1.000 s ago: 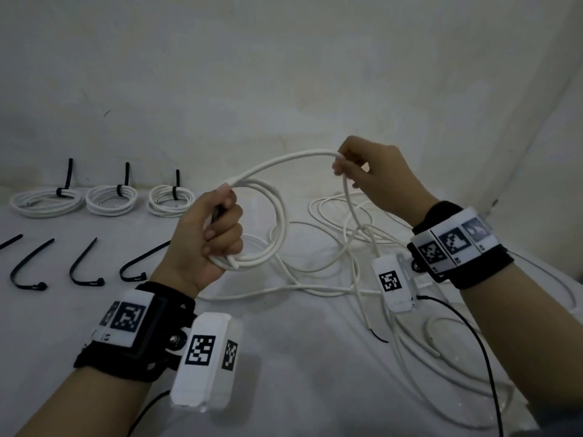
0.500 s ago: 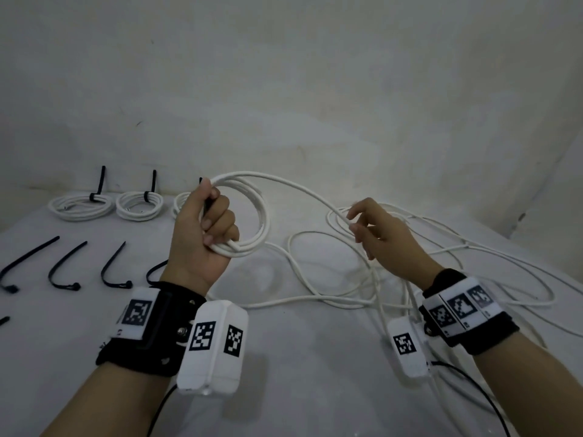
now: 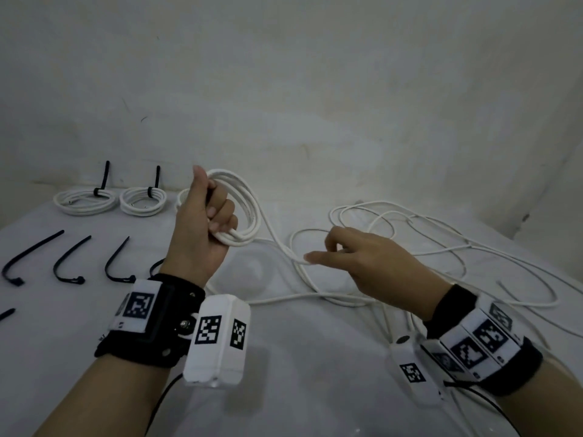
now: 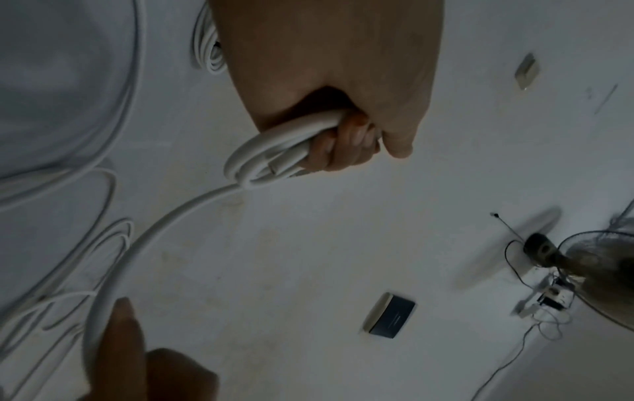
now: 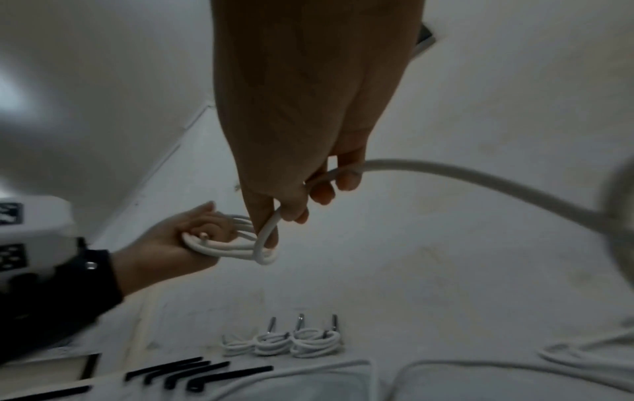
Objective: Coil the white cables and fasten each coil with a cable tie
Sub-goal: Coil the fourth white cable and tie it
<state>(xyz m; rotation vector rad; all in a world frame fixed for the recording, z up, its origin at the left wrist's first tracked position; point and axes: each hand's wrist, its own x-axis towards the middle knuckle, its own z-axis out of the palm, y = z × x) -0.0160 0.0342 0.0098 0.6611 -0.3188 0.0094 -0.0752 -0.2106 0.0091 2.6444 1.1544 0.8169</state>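
My left hand [image 3: 217, 219] is raised above the table and grips a coil of white cable [image 3: 249, 209] of a few turns; the left wrist view shows its fingers wrapped round the coil [image 4: 261, 160]. From the coil the cable runs down and right to my right hand [image 3: 331, 253], which holds the strand loosely between thumb and curled fingers, index finger stretched out. In the right wrist view the cable [image 5: 429, 168] passes through those fingers [image 5: 322, 192]. The rest of the loose cable [image 3: 410, 234] lies in tangled loops on the white table [image 3: 299, 373].
Two tied coils [image 3: 85, 200] [image 3: 143, 200] lie at the back left, each with a black tie standing up; a third coil [image 3: 182, 197] is mostly hidden behind my left hand. Several loose black cable ties [image 3: 69, 263] lie in a row at the left. A wall stands close behind.
My right hand has come down from beside the coil to the loose strand lower on the right. My left hand has kept its grip on the coil, which has gained a turn.
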